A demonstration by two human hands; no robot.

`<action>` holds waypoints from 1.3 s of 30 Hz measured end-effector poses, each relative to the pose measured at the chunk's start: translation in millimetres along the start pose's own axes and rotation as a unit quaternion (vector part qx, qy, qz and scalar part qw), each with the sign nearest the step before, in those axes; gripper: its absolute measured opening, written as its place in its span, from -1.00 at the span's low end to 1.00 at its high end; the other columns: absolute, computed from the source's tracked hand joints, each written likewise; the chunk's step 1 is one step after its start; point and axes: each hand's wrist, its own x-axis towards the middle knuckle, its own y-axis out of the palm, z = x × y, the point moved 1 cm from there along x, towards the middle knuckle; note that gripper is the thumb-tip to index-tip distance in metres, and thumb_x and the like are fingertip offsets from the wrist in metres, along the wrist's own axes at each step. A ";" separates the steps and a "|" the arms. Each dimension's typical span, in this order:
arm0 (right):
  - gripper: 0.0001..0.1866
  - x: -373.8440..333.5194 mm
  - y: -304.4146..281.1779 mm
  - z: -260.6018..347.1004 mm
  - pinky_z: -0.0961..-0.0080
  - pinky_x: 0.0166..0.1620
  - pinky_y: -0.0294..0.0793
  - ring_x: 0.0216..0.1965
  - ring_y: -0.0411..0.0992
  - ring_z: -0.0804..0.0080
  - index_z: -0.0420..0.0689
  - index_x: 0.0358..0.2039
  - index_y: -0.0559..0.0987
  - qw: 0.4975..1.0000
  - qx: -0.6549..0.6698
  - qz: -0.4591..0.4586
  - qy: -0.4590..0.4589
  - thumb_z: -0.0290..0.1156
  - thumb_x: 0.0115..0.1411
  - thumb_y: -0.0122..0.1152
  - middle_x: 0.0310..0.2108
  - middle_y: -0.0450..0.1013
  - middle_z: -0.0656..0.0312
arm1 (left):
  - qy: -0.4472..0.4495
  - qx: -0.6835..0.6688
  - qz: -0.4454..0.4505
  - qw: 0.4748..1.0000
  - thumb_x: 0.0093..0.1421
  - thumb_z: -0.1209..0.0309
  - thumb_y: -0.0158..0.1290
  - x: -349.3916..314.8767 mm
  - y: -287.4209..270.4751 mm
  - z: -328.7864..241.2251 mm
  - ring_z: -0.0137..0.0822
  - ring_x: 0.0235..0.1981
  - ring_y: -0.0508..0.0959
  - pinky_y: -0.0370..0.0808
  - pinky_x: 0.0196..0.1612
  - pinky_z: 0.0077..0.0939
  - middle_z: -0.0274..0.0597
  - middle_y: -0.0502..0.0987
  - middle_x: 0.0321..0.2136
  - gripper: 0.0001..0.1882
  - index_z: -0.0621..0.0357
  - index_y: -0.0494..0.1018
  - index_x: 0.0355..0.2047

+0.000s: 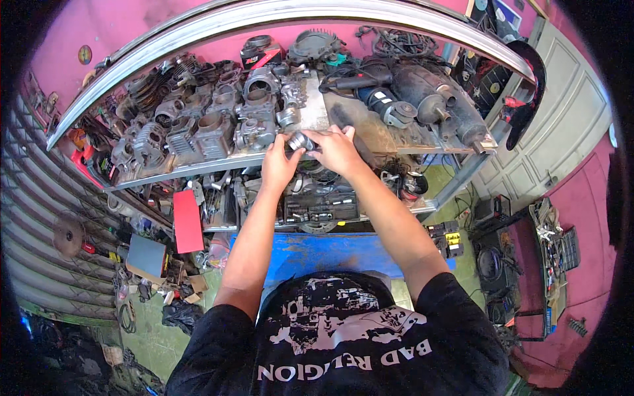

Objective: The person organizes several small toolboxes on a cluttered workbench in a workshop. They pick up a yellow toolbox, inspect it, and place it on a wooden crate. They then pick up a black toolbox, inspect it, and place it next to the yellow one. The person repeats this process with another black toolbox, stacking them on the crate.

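Both my hands are stretched out over the front edge of a metal shelf (175,173). Between them is a small, round, silvery metal part (300,142) with ringed sides, too small to name surely. My left hand (280,164) grips it from the left with thumb and fingers. From the right, my right hand (335,152) pinches it, its fingers hiding the part's right end. Just behind sits another small metal piece (287,118), beside several grey engine cylinder blocks (212,131). A pale flat patch (315,105) of the shelf shows beyond my right fingers.
Right of my hands lie an angle grinder (389,109) and a dark exhaust muffler (439,99). A black and red box (261,51) stands at the back. Below are a tray of sockets (321,206), a red panel (189,222) and a blue bench (317,254).
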 end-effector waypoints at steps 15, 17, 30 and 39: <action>-0.63 20.8 50.7 15.5 -0.10 0.08 0.15 0.11 0.30 0.06 -0.10 -0.15 0.72 0.982 -0.021 -0.106 0.152 -0.12 0.13 0.34 -0.06 0.50 0.05 | 0.004 0.158 0.003 0.987 0.21 0.29 0.22 24.1 -1.9 -31.4 0.09 -0.24 0.69 0.63 -0.19 -0.04 -0.02 0.68 -0.12 -0.55 0.07 0.50 0.11; -0.64 23.8 51.0 19.6 -0.11 0.09 0.15 0.12 0.29 0.06 -0.10 -0.17 0.72 0.982 -0.021 -0.093 0.166 -0.11 0.15 0.31 -0.05 0.49 0.06 | 0.006 0.170 -0.006 0.985 0.22 0.29 0.20 22.0 -1.1 -29.7 0.08 -0.26 0.70 0.64 -0.21 -0.04 -0.01 0.69 -0.16 -0.56 0.06 0.51 0.11; -0.73 33.4 46.9 3.7 -0.15 0.07 0.16 0.11 0.30 0.03 -0.01 -0.18 0.74 0.989 -0.049 -0.002 0.139 -0.21 0.18 0.27 -0.04 0.50 0.09 | -0.035 0.168 -0.016 0.985 0.23 0.25 0.22 14.3 4.6 -38.9 0.09 -0.28 0.71 0.64 -0.21 -0.04 0.09 0.69 -0.26 -0.55 0.05 0.54 0.13; -0.74 54.3 34.0 1.1 -0.13 0.19 0.14 0.19 0.32 0.08 -0.02 -0.17 0.76 0.984 -0.085 0.081 0.133 -0.28 0.20 0.22 0.03 0.55 0.16 | -0.011 0.156 -0.001 0.988 0.23 0.33 0.19 11.6 8.9 -37.1 0.11 -0.29 0.70 0.62 -0.22 0.02 0.08 0.68 -0.27 -0.61 0.06 0.54 0.07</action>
